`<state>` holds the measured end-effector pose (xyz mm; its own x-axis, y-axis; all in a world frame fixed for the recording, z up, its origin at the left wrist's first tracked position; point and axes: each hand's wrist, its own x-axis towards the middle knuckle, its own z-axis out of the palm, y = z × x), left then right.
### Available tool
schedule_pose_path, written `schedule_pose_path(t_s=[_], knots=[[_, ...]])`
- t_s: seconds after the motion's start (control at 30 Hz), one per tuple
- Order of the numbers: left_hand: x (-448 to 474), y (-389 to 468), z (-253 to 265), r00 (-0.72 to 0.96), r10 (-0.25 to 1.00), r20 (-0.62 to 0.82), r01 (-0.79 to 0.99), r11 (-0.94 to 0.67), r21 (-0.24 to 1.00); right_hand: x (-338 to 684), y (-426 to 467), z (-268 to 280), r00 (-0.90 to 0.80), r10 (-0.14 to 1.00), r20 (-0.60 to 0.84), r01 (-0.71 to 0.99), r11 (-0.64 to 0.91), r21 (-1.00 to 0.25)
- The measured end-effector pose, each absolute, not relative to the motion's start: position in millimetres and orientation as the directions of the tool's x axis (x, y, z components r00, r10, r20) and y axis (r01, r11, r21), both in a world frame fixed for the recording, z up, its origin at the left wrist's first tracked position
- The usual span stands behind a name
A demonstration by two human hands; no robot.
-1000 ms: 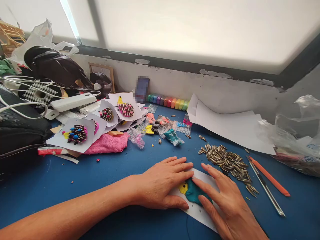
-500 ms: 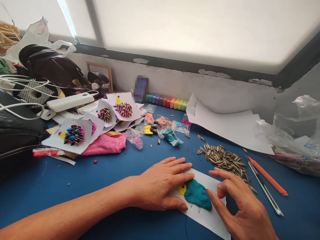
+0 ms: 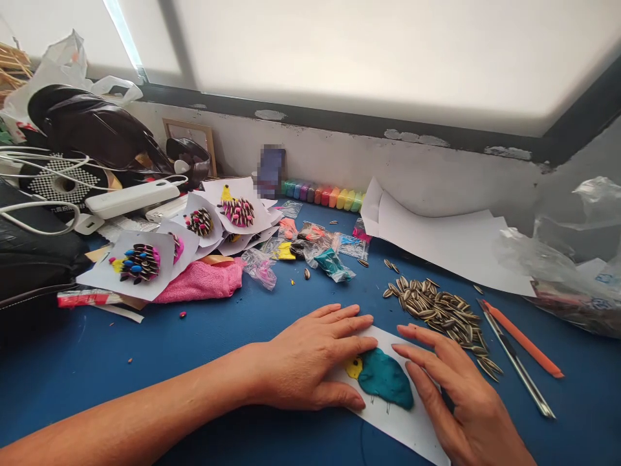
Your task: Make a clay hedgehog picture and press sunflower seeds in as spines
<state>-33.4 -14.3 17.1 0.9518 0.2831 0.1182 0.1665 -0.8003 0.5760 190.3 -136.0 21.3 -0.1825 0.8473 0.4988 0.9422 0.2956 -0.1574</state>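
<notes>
Left hand (image 3: 315, 359) flat on the left edge of the paper (image 3: 416, 428), the loosely open right hand (image 3: 460, 388) should smooth teal clay (image 3: 385, 378) lightly.

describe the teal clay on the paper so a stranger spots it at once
On the blue tabletop, white paper lies under the left hand. On that paper, towards the right hand, sits the teal clay patch, unwrapped and touching a yellow clay piece, unlike the bagged teal clay farther back.
</notes>
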Motion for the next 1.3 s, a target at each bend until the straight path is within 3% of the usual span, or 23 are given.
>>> schedule_pose_path(t_s=[0.23,0.6,0.9,1.3], knots=[[-33,-14,16,0.952,0.281,0.120,0.166,-0.805,0.569,186,-134,15,-0.269,0.836,0.478,0.944,0.328,-0.043],[-33,-14,16,0.950,0.284,0.126,0.162,-0.798,0.581,187,-133,18,-0.244,0.828,0.505,0.943,0.324,-0.076],[-33,-14,20,0.958,0.273,0.090,0.177,-0.807,0.563,197,-145,18,-0.397,0.816,0.420,0.908,0.414,0.055],[-33,-14,20,0.958,0.277,0.068,0.192,-0.803,0.564,195,-146,16,-0.355,0.837,0.417,0.929,0.366,0.056]])
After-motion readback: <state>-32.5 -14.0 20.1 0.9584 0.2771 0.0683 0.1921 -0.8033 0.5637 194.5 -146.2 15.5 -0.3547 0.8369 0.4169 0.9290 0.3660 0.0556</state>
